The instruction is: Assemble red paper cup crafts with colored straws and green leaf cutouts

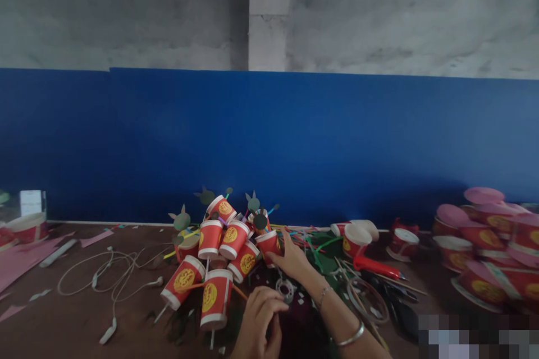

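My right hand [292, 258], with a bangle on its wrist, reaches to a red paper cup [266, 245] at the right side of a pile. Thumb and fingers close about the cup's right side. Lower down, my left hand [261, 317] is curled, and what its fingers hold, if anything, is hidden. A roll of tape [285, 290] lies just beyond it. The pile holds several red cups with yellow emblems, such as a front cup [216, 298] with a white stick below. Green paper animal heads [182, 219] and coloured straws stick out among them.
White earphones [113, 277] lie tangled on the brown table at left, near pink paper [25, 261]. On the right are a red glue gun [379, 267], dark scissors [389, 294], loose cups [357, 237] and a stack of pink-topped cups [484, 235]. A blue panel [269, 146] stands behind.
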Demonstrator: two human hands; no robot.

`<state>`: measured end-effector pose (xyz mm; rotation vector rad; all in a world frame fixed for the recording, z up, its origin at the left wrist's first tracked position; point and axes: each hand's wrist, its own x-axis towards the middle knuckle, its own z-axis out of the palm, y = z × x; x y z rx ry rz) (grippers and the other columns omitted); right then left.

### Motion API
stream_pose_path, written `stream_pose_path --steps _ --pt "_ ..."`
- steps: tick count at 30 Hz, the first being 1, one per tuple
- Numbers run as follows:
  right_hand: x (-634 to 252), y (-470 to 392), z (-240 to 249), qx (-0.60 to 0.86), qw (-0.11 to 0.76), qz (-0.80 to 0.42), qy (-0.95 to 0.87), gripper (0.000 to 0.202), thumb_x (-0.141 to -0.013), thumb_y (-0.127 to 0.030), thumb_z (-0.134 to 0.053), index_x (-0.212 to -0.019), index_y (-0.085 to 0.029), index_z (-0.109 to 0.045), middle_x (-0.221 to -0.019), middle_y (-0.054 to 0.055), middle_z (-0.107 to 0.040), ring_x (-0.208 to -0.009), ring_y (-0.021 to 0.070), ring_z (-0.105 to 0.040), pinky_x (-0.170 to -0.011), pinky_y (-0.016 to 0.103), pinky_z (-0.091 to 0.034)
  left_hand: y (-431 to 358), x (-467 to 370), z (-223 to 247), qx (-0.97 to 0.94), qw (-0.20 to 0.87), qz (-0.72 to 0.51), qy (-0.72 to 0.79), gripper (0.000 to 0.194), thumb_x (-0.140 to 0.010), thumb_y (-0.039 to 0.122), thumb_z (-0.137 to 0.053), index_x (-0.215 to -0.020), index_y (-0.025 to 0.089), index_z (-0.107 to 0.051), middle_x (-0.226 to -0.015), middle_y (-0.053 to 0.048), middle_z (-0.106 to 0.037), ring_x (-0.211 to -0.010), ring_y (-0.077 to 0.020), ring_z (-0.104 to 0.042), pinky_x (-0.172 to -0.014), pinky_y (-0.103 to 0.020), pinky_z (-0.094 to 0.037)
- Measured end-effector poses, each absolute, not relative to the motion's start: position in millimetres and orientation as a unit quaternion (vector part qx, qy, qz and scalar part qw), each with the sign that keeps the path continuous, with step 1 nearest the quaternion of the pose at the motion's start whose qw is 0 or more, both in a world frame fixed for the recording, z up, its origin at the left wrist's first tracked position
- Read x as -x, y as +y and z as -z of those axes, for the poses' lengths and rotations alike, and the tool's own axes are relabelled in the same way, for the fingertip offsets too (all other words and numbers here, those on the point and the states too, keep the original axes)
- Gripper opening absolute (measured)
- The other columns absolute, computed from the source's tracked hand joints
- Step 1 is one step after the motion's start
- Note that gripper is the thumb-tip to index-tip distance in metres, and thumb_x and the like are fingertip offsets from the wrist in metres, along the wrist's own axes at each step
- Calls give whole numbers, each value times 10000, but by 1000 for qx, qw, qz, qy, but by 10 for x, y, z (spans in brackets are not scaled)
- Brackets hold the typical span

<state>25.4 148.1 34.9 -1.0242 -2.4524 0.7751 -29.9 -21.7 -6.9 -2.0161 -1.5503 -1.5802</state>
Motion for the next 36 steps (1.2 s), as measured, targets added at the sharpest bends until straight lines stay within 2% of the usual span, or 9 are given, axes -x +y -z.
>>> stream_pose_path --steps 4,7,11,15,19,22,26,29,36 --pt "-354 1470 -333 353 218 -275 -868 737 -752 -319 -616 -1385 -109 -303 -1108 174 -654 -1056 298 -611 -876 395 -435 -235 281 62 637 22 551 -538 313 -756 18 -455 -961 226 -566 -934 -81 -637 -881 -220 -592 -785 -345 -479" --pt "-493 1469 -347 333 271 -250 -868 592 -788 -266 -568 -1335 -119 -393 -1048 141 -675 -995 258 -632 -868 370 -447 -245 288 70 569 -20 585 -577 268 -805 48 -427 -932 220 -589 -941 -83 -634 -920 -223 -592 -822 -350 -473" --pt "-710 1403 -381 305 291 -224 -879 247 -785 -183 -527 -1003 -165 -641 -933 86 -697 -908 226 -634 -843 339 -453 -204 342 143 491 -50 618 -612 282 -786 72 -408 -944 190 -610 -966 -102 -645 -943 -241 -605 -852 -388 -477" --pt "-880 1203 -346 248 258 -210 -910 139 -723 -129 -556 -754 -198 -673 -896 58 -679 -910 217 -601 -844 328 -444 -143 399 222 453 -91 631 -622 344 -715 66 -414 -990 161 -597 -980 -111 -662 -924 -243 -630 -810 -388 -513" --pt "-962 1030 -206 203 213 -168 -941 320 -624 -47 -537 -873 -200 -668 -1181 92 -579 -1155 259 -477 -953 387 -388 -115 406 262 464 -101 615 -629 348 -728 70 -403 -1005 163 -591 -963 -104 -666 -880 -221 -643 -782 -373 -530" --pt "-971 1003 -72 213 207 -147 -944 348 -640 -48 -529 -934 -191 -647 -1271 113 -524 -1256 285 -381 -1006 438 -340 -108 375 324 502 -81 566 -649 362 -726 78 -450 -1053 165 -580 -949 -97 -661 -881 -227 -636 -803 -399 -525" --pt "-969 1042 66 226 235 -137 -935 235 -746 -73 -505 -902 -190 -637 -1263 118 -531 -1245 279 -393 -1012 457 -336 -109 332 419 555 -41 480 -678 488 -670 51 -501 -1145 153 -552 -1031 -116 -644 -995 -265 -591 -905 -481 -470" --pt "-986 1072 110 222 256 -137 -931 222 -758 -71 -519 -902 -196 -632 -1229 113 -554 -1210 276 -428 -986 453 -362 -131 318 414 574 -48 440 -689 533 -661 32 -489 -1181 139 -535 -1085 -130 -633 -1042 -271 -568 -934 -491 -449" --pt "-1017 1089 100 232 294 -148 -915 262 -747 -80 -526 -960 -202 -619 -1142 106 -598 -1100 272 -508 -907 437 -411 -183 306 252 611 -74 377 -692 464 -710 -6 -407 -1081 184 -612 -1045 -100 -653 -1015 -244 -585 -909 -451 -466"
